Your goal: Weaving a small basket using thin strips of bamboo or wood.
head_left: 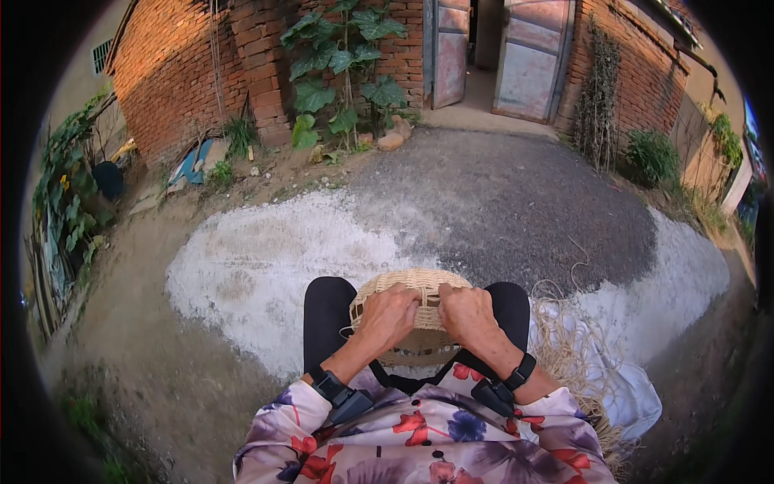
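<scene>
A tan woven basket (421, 279) rests between my knees, its rim toward me and its open inside partly in view. My left hand (389, 313) is closed on the left part of the rim, thumb and fingers pressed together near the middle. Close beside it, my right hand (466, 315) grips the same rim, with a short gap between the two. A narrow strand of the weave shows in that gap. The fingertips are mostly hidden behind the edge. A loose end sticks out at the basket's left side.
Beside my right knee a tangled heap of tan cord (556, 339) spills over a white sack (633, 395). Pale and dark grey paving (516, 194) stretches ahead to a brick building with an open metal door (532, 64). A leafy climbing plant (343, 73) grows against the wall.
</scene>
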{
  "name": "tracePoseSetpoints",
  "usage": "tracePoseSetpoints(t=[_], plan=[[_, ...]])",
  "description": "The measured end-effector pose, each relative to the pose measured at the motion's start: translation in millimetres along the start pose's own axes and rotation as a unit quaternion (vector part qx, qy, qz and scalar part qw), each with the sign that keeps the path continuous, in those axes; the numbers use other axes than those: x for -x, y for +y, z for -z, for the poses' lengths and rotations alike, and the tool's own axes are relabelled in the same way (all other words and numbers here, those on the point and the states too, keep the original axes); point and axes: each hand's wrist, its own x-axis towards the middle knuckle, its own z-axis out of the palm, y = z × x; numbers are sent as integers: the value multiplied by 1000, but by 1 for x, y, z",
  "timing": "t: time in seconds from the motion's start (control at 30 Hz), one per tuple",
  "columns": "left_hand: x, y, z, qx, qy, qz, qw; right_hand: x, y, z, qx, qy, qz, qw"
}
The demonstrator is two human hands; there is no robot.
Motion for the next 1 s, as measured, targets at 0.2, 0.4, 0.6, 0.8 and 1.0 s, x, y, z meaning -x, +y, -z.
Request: tracePoseSetpoints(t=[0.2,0.4,0.6,0.8,1.0], plan=[[2,-3,-6,14,13,3,1000,-11,10,-40,-89,46,9,995],[-3,-6,2,-54,-35,-27,998,-13,12,-28,-606,-211,-329,693],[-19,-5,8,-150,-97,-82,981,-5,15,-37,-678,-151,-324,642],[-25,-13,8,-93,-69,-115,987,3,14,-36,-399,-62,-113,908],[-12,-22,49,581,-112,208,779,-15,-3,27,-350,137,-10,927]])
